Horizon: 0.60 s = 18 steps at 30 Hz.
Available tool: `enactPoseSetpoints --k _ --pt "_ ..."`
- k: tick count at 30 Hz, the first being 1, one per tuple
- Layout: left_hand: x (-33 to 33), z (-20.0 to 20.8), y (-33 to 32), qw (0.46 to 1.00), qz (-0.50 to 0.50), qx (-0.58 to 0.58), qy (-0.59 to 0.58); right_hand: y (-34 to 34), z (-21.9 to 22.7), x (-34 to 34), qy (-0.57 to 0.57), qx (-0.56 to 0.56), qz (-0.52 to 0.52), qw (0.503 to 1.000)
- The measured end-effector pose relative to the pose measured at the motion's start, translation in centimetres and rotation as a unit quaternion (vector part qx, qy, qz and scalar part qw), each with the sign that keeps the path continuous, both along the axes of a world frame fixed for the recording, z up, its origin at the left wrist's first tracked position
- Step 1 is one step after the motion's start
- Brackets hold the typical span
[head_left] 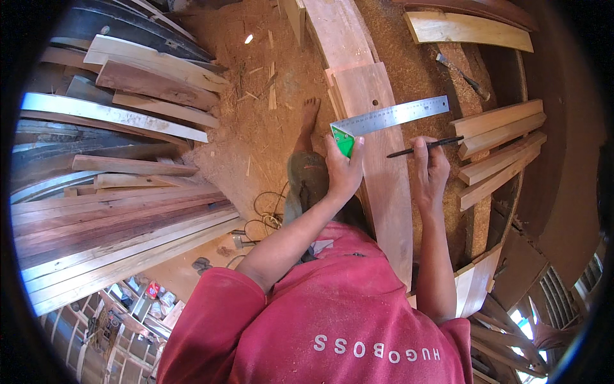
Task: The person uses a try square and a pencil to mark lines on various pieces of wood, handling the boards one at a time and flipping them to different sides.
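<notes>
My left hand (345, 171) is closed round the green handle of a try square (398, 116). Its silver ruled blade lies across a long reddish-brown plank (388, 211) and sticks out past the plank's right edge. Just right of the plank is my right hand (432, 174), pinching a dark, slim pencil (401, 153). The pencil's pointed end reaches over the plank, below the blade and apart from it. A round dark hole (375, 102) shows in the wood above the blade.
Stacked boards (128, 224) fill the left side. Short wood pieces (502, 137) lie to the right, with a chisel-like tool (464, 75) beyond them. Sawdust and shavings cover the floor (246, 121), where my bare foot (311, 112) rests. A cord (268, 217) lies near my leg.
</notes>
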<state>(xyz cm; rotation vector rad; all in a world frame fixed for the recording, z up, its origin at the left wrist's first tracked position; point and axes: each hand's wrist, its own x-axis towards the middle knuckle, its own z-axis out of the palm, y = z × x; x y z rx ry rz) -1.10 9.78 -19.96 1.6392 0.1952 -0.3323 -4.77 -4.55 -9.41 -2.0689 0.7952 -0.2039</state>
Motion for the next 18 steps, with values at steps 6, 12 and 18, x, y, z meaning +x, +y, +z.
enactPoseSetpoints --k 6,12,18 --pt "-0.1 -0.4 -0.1 1.0 -0.011 0.023 -0.009 -0.2 -1.9 2.7 -0.029 0.015 0.004 0.999" --pt "-0.1 -0.5 -0.3 1.0 0.0 0.02 -0.008 0.5 -3.7 6.5 0.005 0.029 0.037 0.999" --pt "-0.3 -1.3 -0.1 1.0 -0.004 0.022 -0.015 1.7 -4.3 7.8 -0.012 0.0 0.072 0.997"
